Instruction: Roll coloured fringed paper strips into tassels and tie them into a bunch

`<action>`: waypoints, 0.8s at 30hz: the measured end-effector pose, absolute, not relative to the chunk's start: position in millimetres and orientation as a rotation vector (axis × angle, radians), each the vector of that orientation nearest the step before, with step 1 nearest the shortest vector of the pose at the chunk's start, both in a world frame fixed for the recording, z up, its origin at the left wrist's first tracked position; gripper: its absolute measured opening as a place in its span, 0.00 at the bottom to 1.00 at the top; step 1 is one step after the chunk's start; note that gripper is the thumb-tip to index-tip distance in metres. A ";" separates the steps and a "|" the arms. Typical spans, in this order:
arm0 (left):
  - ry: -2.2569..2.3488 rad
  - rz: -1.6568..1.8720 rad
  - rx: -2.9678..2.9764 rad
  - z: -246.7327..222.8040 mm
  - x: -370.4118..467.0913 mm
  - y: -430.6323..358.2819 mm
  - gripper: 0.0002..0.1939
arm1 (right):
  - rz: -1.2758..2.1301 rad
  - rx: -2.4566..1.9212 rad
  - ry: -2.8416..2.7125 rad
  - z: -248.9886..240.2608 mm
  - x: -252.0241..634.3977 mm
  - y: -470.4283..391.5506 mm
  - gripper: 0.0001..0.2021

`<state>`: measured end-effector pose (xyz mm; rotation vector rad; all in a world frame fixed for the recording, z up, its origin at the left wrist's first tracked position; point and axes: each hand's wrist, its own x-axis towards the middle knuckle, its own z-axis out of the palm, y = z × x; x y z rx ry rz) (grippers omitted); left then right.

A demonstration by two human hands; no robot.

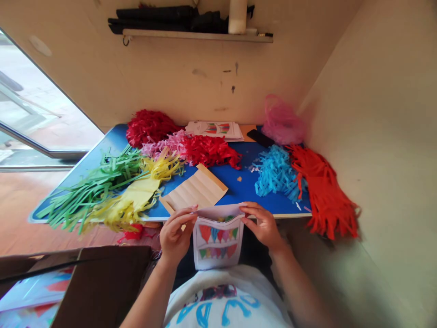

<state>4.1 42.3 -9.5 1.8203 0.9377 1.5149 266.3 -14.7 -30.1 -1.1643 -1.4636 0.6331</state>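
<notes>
**Both hands pinch a printed sheet at the worktop's near edge**

The left hand (175, 233) and the right hand (261, 224) each grip a top corner of a white sheet (217, 243) printed with rows of coloured pennants. Fingers of both hands are closed on the sheet's folded-over upper edge, thumbs beneath. The sheet hangs over the near edge of the blue worktop (244, 182), down toward the person's lap.

Just beyond the left hand lies a tan pleated paper (195, 190), flat on the worktop. To its left are a yellow fringe (138, 196) and a green fringe (94, 187), both spilling over the edge. Behind them sit red fringe (150, 125), pink fringe (164, 145) and more red fringe (210, 151). To the right lie a blue fringe (276, 173) and an orange-red fringe (324, 191) trailing off the corner. At the back are a stack of printed sheets (215, 129), a dark phone (260, 137) and a pink bag (282, 120). A shelf (198, 35) hangs on the wall above.
</notes>
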 end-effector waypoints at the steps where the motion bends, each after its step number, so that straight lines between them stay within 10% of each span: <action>1: 0.922 1.518 1.775 -12.1 4.0 41.5 0.09 | 0.671 -1.148 -1.415 -32.1 265.3 -15.8 0.20; 5: 0.976 1.452 1.748 -13.7 3.1 40.4 0.16 | 0.826 -1.126 -1.283 -29.5 263.4 -16.7 0.33; 24: 1.004 1.261 1.773 -17.6 -4.9 49.5 0.19 | 1.219 -1.167 -0.905 -6.6 251.1 16.9 0.13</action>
